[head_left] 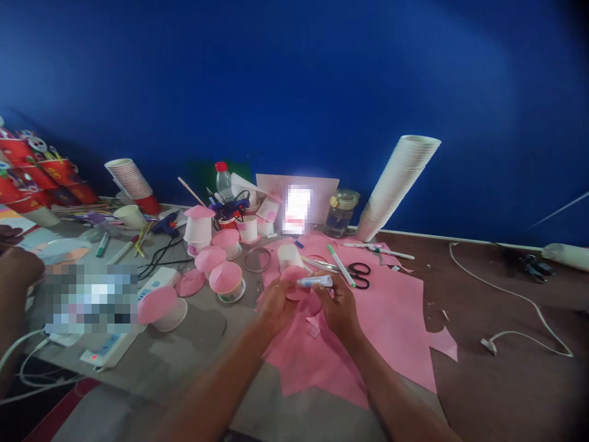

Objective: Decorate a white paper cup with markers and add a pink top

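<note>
My left hand (276, 304) pinches a small pink paper circle (294, 277) above a big pink paper sheet (391, 319). Fingers of my right hand (338, 304) are closed round a white glue stick (315, 282), whose tip points left at the pink circle. Both hands hover close together over the sheet. Black-handled scissors (356, 271) and a green-tipped pen (340, 265) lie just beyond my right hand. A white paper cup (289, 255) stands behind the circle.
Several paper cups topped with pink cones (225, 277) stand to the left. A tall leaning cup stack (398, 184) rests against the blue wall. A glass jar (341, 213), a water bottle (223, 181), a power strip (115, 341) and white cables (515, 294) are nearby. Another person's arm (13, 276) is at far left.
</note>
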`<state>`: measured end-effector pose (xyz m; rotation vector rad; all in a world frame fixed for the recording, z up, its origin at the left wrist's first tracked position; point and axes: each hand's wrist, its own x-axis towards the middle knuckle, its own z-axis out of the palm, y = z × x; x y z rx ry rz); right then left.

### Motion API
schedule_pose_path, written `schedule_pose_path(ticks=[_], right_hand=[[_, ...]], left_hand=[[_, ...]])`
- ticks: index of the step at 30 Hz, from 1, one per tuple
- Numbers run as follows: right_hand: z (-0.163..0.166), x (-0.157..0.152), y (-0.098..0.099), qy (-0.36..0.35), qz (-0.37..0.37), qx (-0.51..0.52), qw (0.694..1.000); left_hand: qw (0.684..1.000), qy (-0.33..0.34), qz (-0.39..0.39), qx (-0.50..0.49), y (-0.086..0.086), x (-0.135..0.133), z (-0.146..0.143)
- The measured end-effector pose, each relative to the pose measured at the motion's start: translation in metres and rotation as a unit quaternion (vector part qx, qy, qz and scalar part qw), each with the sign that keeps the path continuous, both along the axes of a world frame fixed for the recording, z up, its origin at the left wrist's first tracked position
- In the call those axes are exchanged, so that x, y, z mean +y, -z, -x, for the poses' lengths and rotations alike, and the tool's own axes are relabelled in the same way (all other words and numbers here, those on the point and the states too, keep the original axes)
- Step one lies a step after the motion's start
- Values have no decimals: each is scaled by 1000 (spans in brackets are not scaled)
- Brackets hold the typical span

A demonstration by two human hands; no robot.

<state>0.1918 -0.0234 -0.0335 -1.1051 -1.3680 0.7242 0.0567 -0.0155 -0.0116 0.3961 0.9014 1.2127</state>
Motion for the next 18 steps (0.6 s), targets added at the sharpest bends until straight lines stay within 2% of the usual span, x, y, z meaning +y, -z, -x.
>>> schedule_pose_path(ticks=[3,7,11,16,18], right_hand=[[4,-1,5,-4,17,-13,1000],[-1,1,5,-16,-2,-80,997],[-13,6,-4,-39,-20,-113,993],[-23,8,-13,-38,5,-30,999],[-19,6,-13,-44,-2,-17,999]], left_hand=[[999,12,14,-38,-5,-1,0],[998,-13,6,-65,-6,-1,-1],[1000,-14,-13,-23,0,-1,-1],[994,-72,27,83,6,-1,2],[992,-72,29,98,8,-3,2]])
